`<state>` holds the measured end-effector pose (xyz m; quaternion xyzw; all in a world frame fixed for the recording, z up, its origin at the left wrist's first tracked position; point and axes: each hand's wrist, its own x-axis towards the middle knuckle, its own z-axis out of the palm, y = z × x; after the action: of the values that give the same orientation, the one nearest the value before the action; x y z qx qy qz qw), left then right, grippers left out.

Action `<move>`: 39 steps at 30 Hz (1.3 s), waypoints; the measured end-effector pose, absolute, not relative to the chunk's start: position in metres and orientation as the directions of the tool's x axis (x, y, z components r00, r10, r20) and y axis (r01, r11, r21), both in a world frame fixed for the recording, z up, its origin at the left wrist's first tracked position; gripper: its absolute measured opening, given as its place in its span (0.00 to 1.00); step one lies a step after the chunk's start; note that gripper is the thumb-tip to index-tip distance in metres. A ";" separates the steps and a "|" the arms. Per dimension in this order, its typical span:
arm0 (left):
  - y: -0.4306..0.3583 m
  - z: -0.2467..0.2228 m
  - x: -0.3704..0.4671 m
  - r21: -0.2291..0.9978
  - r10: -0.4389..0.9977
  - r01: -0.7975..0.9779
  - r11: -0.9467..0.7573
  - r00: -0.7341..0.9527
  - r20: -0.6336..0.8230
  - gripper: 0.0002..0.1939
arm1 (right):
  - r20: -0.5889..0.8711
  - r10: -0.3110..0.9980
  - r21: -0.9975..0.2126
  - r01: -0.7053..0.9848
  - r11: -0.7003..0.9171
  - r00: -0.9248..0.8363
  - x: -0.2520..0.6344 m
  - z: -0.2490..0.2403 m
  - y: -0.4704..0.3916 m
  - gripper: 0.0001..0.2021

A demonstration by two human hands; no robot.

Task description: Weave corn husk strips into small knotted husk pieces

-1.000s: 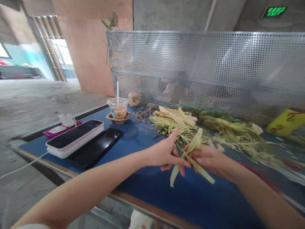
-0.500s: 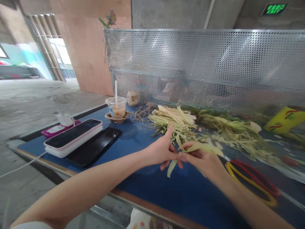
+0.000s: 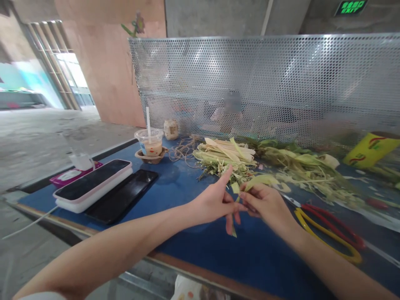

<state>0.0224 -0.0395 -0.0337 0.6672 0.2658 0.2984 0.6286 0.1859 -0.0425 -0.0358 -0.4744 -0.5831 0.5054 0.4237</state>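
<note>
Above the blue tabletop [image 3: 200, 246], my hands meet fingertip to fingertip around a pale green corn husk strip [image 3: 256, 181]. My right hand [image 3: 265, 204] pinches the strip between thumb and fingers; its broad part lies over the knuckles. On my left hand [image 3: 212, 204] the thumb points up and the index finger reaches across to the right fingertips. The narrow end of the strip runs among the left fingers and pokes out below them; the exact hold there is partly hidden. Just beyond is a stack of corn husks [image 3: 228, 151] with shredded pieces in front.
Red-and-yellow-handled scissors [image 3: 328, 229] lie right of my right hand. More loose husks [image 3: 312, 166] spread behind them, near a yellow roll [image 3: 370, 149]. To the left are a drink cup [image 3: 150, 143], a black phone [image 3: 123, 196] and another phone [image 3: 93, 179]. A perforated metal screen [image 3: 250, 75] backs the table.
My left fingers have shifted slightly, and the strip's lower end now shows less, below the fingertips. My right hand keeps its pinch. The whole view has moved a little.
</note>
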 end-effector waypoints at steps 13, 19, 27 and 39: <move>-0.038 -0.017 0.017 0.872 0.836 0.300 -0.387 0.513 0.195 0.15 | 0.076 0.965 -0.983 0.142 0.114 -0.250 0.184 -0.030 -0.049 0.13; -0.039 -0.014 0.014 0.800 0.826 0.360 -0.480 0.494 0.273 0.14 | 0.046 0.967 -0.987 0.136 0.082 -0.252 0.182 -0.032 -0.051 0.15; -0.030 -0.022 0.015 0.951 0.840 0.129 -0.281 0.513 0.178 0.20 | 0.044 0.970 -0.999 -0.013 0.042 -0.238 0.181 -0.035 -0.051 0.18; -0.033 -0.025 0.023 0.980 0.801 0.021 -0.197 0.579 0.148 0.36 | 0.064 0.979 -0.997 -0.055 0.055 -0.192 0.184 -0.041 -0.042 0.13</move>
<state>0.0228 -0.0334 -0.0252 0.6905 0.2978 0.3487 0.5594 0.1840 -0.0422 -0.0414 -0.4212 -0.5486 0.5433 0.4758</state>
